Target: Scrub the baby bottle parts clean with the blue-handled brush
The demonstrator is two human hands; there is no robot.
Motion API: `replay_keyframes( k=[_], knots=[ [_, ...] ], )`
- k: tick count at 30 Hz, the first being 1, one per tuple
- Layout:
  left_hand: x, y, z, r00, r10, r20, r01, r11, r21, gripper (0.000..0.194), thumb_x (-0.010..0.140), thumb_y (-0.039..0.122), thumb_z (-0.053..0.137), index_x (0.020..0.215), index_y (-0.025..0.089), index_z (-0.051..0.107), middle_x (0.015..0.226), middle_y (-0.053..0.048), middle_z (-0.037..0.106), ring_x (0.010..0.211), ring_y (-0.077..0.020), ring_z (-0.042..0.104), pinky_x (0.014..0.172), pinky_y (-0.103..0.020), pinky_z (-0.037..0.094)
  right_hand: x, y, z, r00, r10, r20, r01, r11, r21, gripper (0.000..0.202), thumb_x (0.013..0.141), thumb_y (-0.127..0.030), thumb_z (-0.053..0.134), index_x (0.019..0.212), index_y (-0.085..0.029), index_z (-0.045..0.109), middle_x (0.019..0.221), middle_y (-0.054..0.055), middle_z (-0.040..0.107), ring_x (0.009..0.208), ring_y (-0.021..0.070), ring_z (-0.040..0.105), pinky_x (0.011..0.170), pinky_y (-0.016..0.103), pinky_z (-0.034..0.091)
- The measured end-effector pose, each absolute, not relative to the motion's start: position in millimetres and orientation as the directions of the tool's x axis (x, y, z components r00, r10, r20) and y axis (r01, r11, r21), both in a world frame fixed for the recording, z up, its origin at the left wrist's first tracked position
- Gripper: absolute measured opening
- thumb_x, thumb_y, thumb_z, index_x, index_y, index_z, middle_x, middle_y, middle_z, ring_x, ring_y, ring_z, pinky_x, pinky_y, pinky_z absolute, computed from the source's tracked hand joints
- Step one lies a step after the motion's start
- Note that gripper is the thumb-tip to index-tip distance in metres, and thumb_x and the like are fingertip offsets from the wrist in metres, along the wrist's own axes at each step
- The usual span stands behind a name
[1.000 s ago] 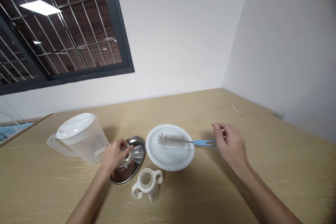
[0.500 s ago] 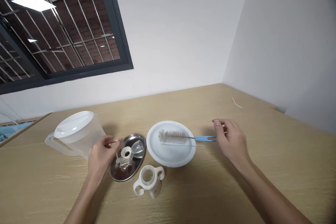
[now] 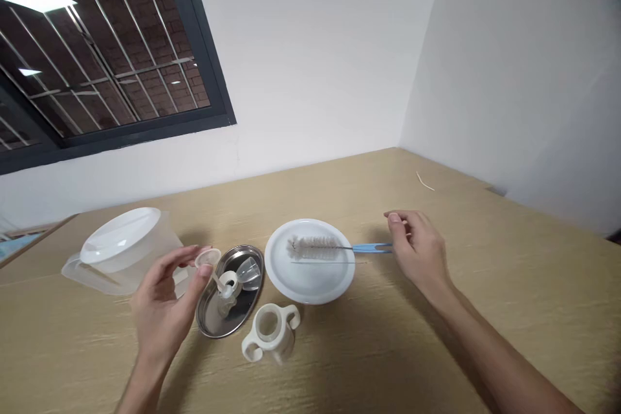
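My left hand [image 3: 167,297] pinches a small round translucent plastic piece with a narrow stem [image 3: 207,259] between thumb and fingers, at the left rim of an oval steel tray [image 3: 208,323]. In the tray lie a cream ring [image 3: 231,281] and clear plastic parts, one a flared cup [image 3: 249,273]. My right hand [image 3: 420,246] is closed, its curled fingers partly hidden, beside the blue handle of a bottle brush [image 3: 315,248]. The bristles lie over a white plate [image 3: 310,291]. Whether the fingers hold anything is hidden.
A lidded translucent pitcher [image 3: 121,259] stands left, behind my left hand. A cream two-handled bottle holder [image 3: 269,330] stands in front of the tray and plate. A thin wire [image 3: 325,262] crosses the plate. A short pale strip [image 3: 425,182] lies far right, before the wall.
My left hand has drawn left and lifted the round piece, now facing the camera, away from the tray. My right hand stays beside the brush handle. The view has shifted slightly.
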State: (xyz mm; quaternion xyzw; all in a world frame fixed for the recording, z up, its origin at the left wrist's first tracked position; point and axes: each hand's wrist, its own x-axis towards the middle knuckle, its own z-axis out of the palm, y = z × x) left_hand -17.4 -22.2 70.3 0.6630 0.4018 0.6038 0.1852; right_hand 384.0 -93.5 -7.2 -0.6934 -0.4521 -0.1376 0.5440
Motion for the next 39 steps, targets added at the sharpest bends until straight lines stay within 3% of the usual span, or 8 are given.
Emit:
replay_keyframes(
  k=[7,14,20,28,33,39],
  knots=[
    [-6,-46,72,0.179,0.8,0.573,-0.002,-0.582,0.813,0.028,0.079,0.021,0.086,0.104,0.022,0.075,0.103,-0.007,0.084,0.094,-0.0222,0.081,0.081,-0.022,0.065,383,-94,-7,0.545,0.481,0.686,0.781,0.006,-0.625,0.033,0.1,-0.047,0.045,0.091,-0.022,0.064,0.095,0.009,0.071,0.082,0.0215,0.063,0.073,0.035,0.048],
    [0,-51,72,0.21,0.805,0.555,-0.096,-0.547,0.831,0.023,0.079,0.017,0.086,0.099,0.022,0.076,0.103,-0.006,0.084,0.093,-0.0212,0.081,0.079,-0.018,0.065,381,-94,-5,0.545,0.483,0.685,0.78,0.008,-0.626,0.034,0.099,-0.048,0.045,0.091,-0.021,0.064,0.092,0.009,0.07,0.078,0.0204,0.061,0.071,0.035,0.046],
    [-3,-51,69,0.196,0.818,0.541,-0.175,-0.514,0.84,0.021,0.081,0.018,0.085,0.1,0.023,0.076,0.107,-0.007,0.083,0.104,-0.0248,0.079,0.084,-0.023,0.065,380,-95,-4,0.549,0.493,0.675,0.775,0.001,-0.632,0.033,0.098,-0.048,0.046,0.089,-0.021,0.064,0.089,0.007,0.068,0.072,0.0185,0.059,0.07,0.034,0.045],
    [5,-57,72,0.271,0.814,0.514,-0.16,-0.489,0.858,0.021,0.078,0.016,0.086,0.096,0.024,0.078,0.105,-0.006,0.084,0.098,-0.0239,0.08,0.081,-0.021,0.065,380,-95,-4,0.554,0.495,0.67,0.772,-0.002,-0.636,0.032,0.098,-0.047,0.046,0.089,-0.022,0.064,0.089,0.007,0.067,0.073,0.0188,0.059,0.071,0.034,0.045],
    [3,-44,63,0.462,0.788,0.406,-0.166,-0.373,0.913,0.028,0.079,0.015,0.086,0.104,0.025,0.079,0.105,-0.008,0.083,0.09,-0.0206,0.08,0.077,-0.021,0.064,380,-95,-4,0.56,0.505,0.656,0.764,-0.008,-0.645,0.032,0.098,-0.048,0.046,0.09,-0.022,0.064,0.09,0.006,0.068,0.073,0.0187,0.06,0.072,0.035,0.046],
    [-11,-31,42,0.684,0.708,0.174,0.044,-0.278,0.96,0.042,0.082,0.027,0.085,0.122,0.025,0.075,0.118,-0.012,0.076,0.109,-0.0247,0.072,0.096,-0.033,0.057,379,-96,-6,0.562,0.52,0.643,0.76,-0.018,-0.65,0.035,0.098,-0.05,0.046,0.093,-0.022,0.065,0.096,0.009,0.07,0.078,0.0205,0.062,0.071,0.035,0.047]
  ],
)
